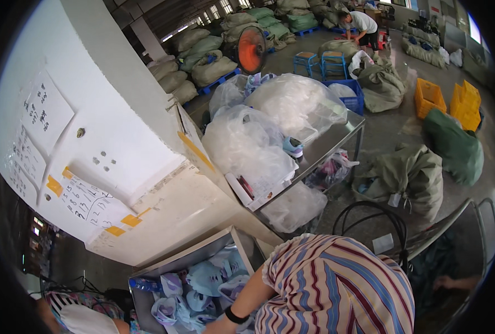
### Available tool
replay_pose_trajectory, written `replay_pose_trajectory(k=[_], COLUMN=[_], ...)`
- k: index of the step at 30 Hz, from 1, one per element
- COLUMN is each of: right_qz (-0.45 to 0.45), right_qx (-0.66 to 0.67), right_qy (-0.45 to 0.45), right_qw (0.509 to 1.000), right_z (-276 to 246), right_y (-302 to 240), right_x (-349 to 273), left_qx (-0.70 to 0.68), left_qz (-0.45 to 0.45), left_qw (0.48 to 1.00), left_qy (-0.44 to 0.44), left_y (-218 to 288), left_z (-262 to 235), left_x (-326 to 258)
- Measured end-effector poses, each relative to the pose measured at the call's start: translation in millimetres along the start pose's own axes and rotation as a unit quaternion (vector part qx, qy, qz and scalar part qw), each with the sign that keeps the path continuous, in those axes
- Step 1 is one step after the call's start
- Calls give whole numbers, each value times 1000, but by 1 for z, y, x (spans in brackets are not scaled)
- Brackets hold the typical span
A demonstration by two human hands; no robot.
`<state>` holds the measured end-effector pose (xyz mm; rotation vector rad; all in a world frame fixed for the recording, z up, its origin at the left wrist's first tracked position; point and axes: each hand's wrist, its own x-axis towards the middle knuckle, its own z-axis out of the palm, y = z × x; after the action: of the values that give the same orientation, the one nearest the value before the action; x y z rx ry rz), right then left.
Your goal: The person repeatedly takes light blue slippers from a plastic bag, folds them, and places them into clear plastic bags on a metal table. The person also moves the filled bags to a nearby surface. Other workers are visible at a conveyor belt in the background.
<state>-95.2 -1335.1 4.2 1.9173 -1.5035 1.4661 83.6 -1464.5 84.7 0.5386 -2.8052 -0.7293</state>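
My right arm, in a striped short sleeve [336,278] with a black band on the wrist, reaches down into a metal-sided bin [189,251]. My right hand [218,326] is at the lower edge of the view; its fingers are cut off and hidden. Next to it lie several light blue and purple shoe uppers [206,278], heaped loosely. A blue plastic bottle [145,284] rests in the bin's left corner. My left hand is not in view.
A white pillar [119,100] with taped papers stands left. Beyond the bin, a metal table [328,147] carries large clear bags [297,103]. Sacks [406,178], yellow crates [428,97] and a fan [252,50] stand around. Co-workers show lower left [89,317] and far back [364,25]; another person's hand [448,283] is at right.
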Motion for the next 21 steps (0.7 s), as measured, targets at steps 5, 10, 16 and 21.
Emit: replay_pose_trajectory(k=[5, 10, 16, 21], right_qz=[143, 294, 228, 149], right_qx=[-10, -60, -5, 41], right_qy=[-194, 74, 112, 7], right_qw=[970, 951, 967, 988], right_z=[-27, -102, -83, -23], right_y=[20, 46, 63, 39], right_x=[-8, -2, 12, 13], left_qx=[-180, -177, -81, -49], left_qz=[-81, -46, 10, 67], left_qw=[964, 962, 995, 996], left_qy=[179, 203, 61, -11], left_y=[65, 13, 42, 64], left_z=[-38, -55, -3, 37], left_x=[0, -8, 2, 15])
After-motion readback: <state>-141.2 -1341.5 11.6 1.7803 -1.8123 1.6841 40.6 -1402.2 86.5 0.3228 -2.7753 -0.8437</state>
